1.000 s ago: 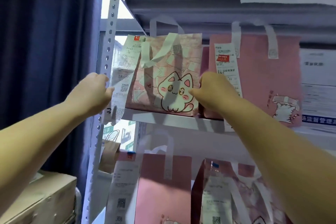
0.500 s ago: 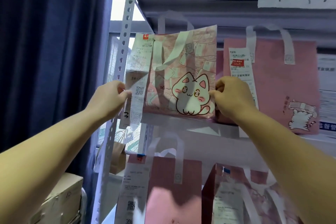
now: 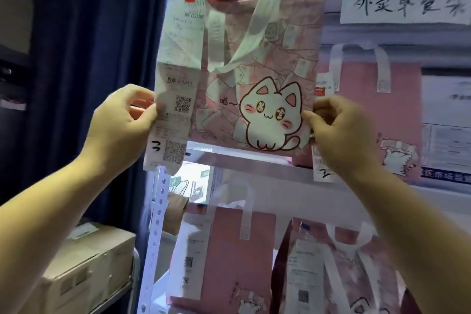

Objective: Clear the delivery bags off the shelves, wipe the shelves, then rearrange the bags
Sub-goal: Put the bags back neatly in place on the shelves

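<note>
A pink delivery bag with a white cartoon cat (image 3: 257, 79) hangs in the air in front of the upper shelf (image 3: 244, 160), its bottom above the shelf edge. My left hand (image 3: 122, 120) pinches its left edge, where a long receipt marked 3 (image 3: 175, 89) is attached. My right hand (image 3: 341, 125) grips the bag's right edge. Behind it, a plain pink bag with a small cat print (image 3: 382, 115) stands on the same shelf, with a receipt marked 2.
On the lower shelf stand a pink bag (image 3: 239, 257) and a patterned bag (image 3: 339, 275). A dark blue curtain (image 3: 84, 71) hangs left of the perforated shelf post (image 3: 155, 232). A cardboard box (image 3: 84, 267) sits at lower left. A handwritten sign (image 3: 405, 5) tops the rack.
Both hands have lifted the cat bag off the upper shelf and drawn it toward me. It now appears larger and higher in view.
</note>
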{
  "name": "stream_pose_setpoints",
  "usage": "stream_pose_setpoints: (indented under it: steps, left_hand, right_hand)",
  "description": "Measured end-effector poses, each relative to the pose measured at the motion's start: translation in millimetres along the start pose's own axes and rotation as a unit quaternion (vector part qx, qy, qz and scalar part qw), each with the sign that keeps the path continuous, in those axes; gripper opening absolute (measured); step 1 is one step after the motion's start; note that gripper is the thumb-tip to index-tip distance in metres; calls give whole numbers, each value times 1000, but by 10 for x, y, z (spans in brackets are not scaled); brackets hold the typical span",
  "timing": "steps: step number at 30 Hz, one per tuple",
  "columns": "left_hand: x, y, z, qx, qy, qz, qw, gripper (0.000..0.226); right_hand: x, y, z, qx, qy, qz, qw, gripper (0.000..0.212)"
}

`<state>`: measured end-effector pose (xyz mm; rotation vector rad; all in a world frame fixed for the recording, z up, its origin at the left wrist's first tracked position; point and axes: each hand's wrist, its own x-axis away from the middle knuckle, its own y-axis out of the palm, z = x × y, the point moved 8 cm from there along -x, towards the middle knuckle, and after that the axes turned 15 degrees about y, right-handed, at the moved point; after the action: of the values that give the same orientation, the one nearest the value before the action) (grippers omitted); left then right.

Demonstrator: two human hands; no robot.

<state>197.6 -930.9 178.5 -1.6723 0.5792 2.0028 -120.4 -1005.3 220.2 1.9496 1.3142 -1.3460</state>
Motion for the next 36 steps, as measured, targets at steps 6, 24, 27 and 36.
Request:
stream_pose_setpoints:
  steps: [6,24,27,36]
  left_hand:
    - [129,-284,716,-24,4,51,998,6]
    - [439,1433,2830,145,34,-9,989,15]
    - [486,1895,3072,151,46,-38,987,17]
    - [681,3128,3311,168,42,-121,977,19]
  right_hand:
    - [195,-580,-270,-67,-35,-19,997,13]
    - [369,-3429,657,63,23,137,988,17]
    - [350,-3726,946,106,47,160,980,18]
    - [222,-4213,1885,178,173,186,951,16]
